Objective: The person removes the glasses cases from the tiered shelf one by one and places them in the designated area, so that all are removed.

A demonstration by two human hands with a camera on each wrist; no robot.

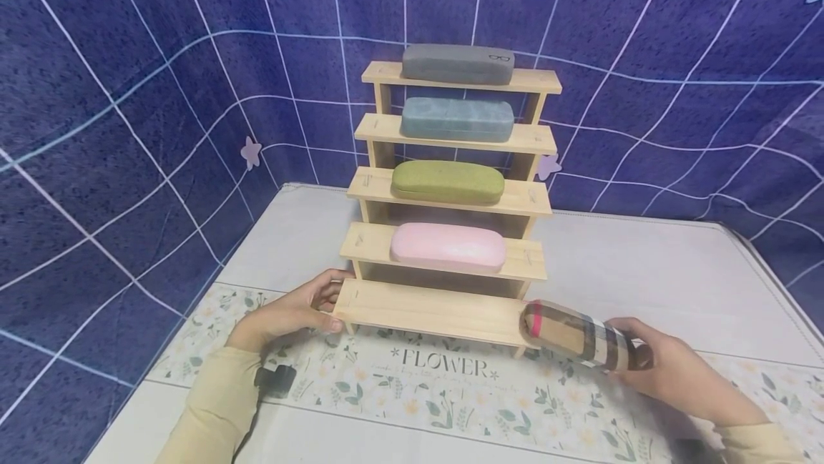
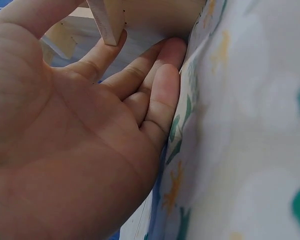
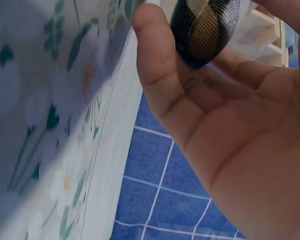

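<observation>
Plaid case (image 1: 576, 336) being gripped at the rack's lowest shelf (image 1: 431, 310).
Right hand (image 1: 676, 374) fingers (image 3: 157, 75) are curling around its far end; left hand (image 1: 290, 314) fingers (image 2: 160, 95), lying relaxed, are touching the rack's (image 1: 450, 185) left end.

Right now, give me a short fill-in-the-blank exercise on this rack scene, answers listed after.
1. The right hand holds a ____-patterned case at the wooden rack's lowest shelf.
2. The left hand touches that shelf's ____ end.
3. The top shelf carries a ____ case.
4. The case directly above the lowest shelf is ____.

Missing words: plaid; left; grey; pink
</observation>
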